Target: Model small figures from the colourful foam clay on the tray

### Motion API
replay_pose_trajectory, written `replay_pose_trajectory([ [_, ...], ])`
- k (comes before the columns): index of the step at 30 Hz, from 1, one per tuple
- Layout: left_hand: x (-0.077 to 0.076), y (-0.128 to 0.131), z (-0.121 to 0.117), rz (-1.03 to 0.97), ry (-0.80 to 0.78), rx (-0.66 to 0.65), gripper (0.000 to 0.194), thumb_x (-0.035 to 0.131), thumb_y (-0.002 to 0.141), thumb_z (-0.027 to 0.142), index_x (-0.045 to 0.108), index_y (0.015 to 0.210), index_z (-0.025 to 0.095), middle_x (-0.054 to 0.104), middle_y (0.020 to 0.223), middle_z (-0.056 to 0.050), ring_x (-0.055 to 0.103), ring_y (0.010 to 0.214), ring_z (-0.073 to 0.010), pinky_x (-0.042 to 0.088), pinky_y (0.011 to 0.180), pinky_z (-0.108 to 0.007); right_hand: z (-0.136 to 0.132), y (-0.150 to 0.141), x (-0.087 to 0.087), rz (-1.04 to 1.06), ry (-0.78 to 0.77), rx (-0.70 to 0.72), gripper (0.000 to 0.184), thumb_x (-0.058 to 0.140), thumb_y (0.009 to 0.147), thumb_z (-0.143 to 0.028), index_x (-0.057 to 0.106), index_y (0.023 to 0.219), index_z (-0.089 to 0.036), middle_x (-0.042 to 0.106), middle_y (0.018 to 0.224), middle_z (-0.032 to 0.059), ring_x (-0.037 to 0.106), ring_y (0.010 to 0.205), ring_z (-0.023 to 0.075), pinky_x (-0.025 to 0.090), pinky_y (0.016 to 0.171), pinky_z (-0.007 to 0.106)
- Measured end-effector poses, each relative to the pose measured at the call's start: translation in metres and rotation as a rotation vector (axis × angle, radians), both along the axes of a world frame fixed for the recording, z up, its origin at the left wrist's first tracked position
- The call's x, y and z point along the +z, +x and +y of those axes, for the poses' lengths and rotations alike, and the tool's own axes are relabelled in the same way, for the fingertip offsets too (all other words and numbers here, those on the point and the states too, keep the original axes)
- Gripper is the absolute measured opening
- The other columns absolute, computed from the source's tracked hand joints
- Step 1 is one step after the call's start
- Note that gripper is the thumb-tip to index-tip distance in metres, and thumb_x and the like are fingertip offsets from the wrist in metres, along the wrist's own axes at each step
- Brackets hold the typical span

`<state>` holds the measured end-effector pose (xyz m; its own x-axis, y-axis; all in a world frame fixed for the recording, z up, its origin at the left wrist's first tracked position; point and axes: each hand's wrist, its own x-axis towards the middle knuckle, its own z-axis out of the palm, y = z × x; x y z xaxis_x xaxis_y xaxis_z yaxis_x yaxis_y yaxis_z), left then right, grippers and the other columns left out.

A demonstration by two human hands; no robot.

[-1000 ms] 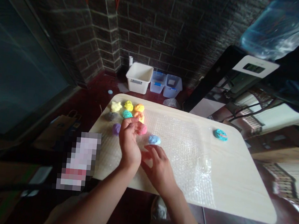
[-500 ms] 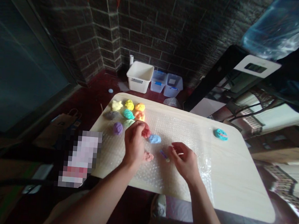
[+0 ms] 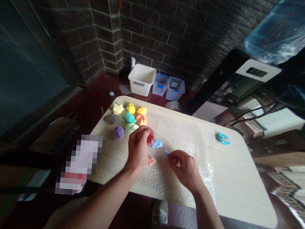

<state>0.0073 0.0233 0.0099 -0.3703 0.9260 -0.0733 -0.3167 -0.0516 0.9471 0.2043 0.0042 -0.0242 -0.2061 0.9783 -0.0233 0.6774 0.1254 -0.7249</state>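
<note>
In the head view, my left hand (image 3: pixel 138 146) is closed around a red clay lump (image 3: pixel 151 138), mostly hidden by the fingers. Close beside that lump, a light blue clay lump (image 3: pixel 157 143) rests on the bubble wrap (image 3: pixel 182 135). A pinkish clay piece (image 3: pixel 151 160) lies near the heel of the same hand. My right hand (image 3: pixel 184 166) pinches a thin purple-blue stick (image 3: pixel 166 152) between thumb and fingers, its tip pointing up and left. Part of the stick is covered by the fingertips.
Several clay lumps, among them a purple lump (image 3: pixel 119 132) and a teal lump (image 3: pixel 130 118), sit at the table's far left. A turquoise disc with a pink stripe (image 3: pixel 223 138) is on the right. Beyond the table (image 3: pixel 244 186) stand a white bin (image 3: pixel 141 88) and two clear bins.
My right hand has closed on the purple-blue stick, which lay on the bubble wrap before. My left hand has shifted slightly right and nearer with the red clay lump.
</note>
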Motion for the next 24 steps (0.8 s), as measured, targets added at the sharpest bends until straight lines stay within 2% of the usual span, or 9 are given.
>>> replay_pose_trajectory([
  [5, -0.001, 0.002, -0.003, 0.104, -0.056, -0.137, 0.017, 0.062, 0.089, 0.032, 0.064, 0.077, 0.021, 0.063, 0.072, 0.000, 0.055, 0.064, -0.0141, 0.039, 0.050, -0.020, 0.000, -0.006, 0.002, 0.458, -0.154, -0.079, 0.027, 0.075, 0.092, -0.046, 0.078, 0.095, -0.020, 0.073, 0.083, 0.0058, 0.059, 0.071, 0.0188, 0.043, 0.065, 0.033],
  [9, -0.007, 0.004, -0.005, 0.170, -0.136, -0.266, 0.014, 0.068, 0.088, 0.037, 0.069, 0.092, 0.022, 0.062, 0.077, 0.000, 0.056, 0.067, -0.0161, 0.033, 0.045, -0.019, -0.002, -0.011, 0.007, 0.821, -0.253, -0.102, 0.027, 0.080, 0.090, -0.048, 0.081, 0.088, -0.021, 0.068, 0.079, 0.0038, 0.051, 0.071, 0.0165, 0.039, 0.068, 0.032],
  [12, -0.006, 0.006, -0.006, 0.190, -0.097, -0.422, 0.021, 0.072, 0.087, 0.037, 0.075, 0.101, 0.021, 0.067, 0.081, -0.002, 0.060, 0.071, -0.0175, 0.037, 0.048, -0.021, -0.002, -0.013, 0.010, 1.008, -0.315, -0.084, 0.025, 0.083, 0.089, -0.047, 0.084, 0.088, -0.022, 0.066, 0.078, 0.0031, 0.048, 0.072, 0.0158, 0.037, 0.068, 0.031],
  [15, -0.004, 0.008, -0.007, 0.171, -0.044, -0.548, 0.025, 0.073, 0.088, 0.037, 0.079, 0.104, 0.020, 0.074, 0.089, -0.007, 0.066, 0.079, -0.0198, 0.046, 0.058, -0.025, -0.002, -0.012, 0.011, 1.102, -0.353, -0.076, 0.023, 0.086, 0.086, -0.045, 0.084, 0.088, -0.022, 0.065, 0.078, 0.0033, 0.048, 0.073, 0.0162, 0.037, 0.068, 0.030],
  [19, -0.009, 0.012, -0.005, 0.130, 0.033, -0.628, 0.020, 0.076, 0.088, 0.035, 0.081, 0.096, 0.017, 0.077, 0.102, -0.010, 0.070, 0.085, -0.0209, 0.054, 0.072, -0.031, -0.001, -0.012, 0.011, 1.152, -0.389, -0.098, 0.023, 0.089, 0.084, -0.043, 0.085, 0.090, -0.022, 0.067, 0.082, 0.0038, 0.050, 0.075, 0.0170, 0.039, 0.069, 0.029],
  [24, -0.018, 0.015, -0.004, 0.117, 0.077, -0.648, 0.022, 0.078, 0.088, 0.033, 0.081, 0.102, 0.016, 0.076, 0.114, -0.013, 0.072, 0.087, -0.0220, 0.058, 0.073, -0.033, -0.003, -0.012, 0.011, 1.143, -0.397, -0.074, 0.021, 0.087, 0.085, -0.042, 0.084, 0.086, -0.022, 0.064, 0.079, 0.0028, 0.049, 0.075, 0.0168, 0.040, 0.070, 0.029],
])
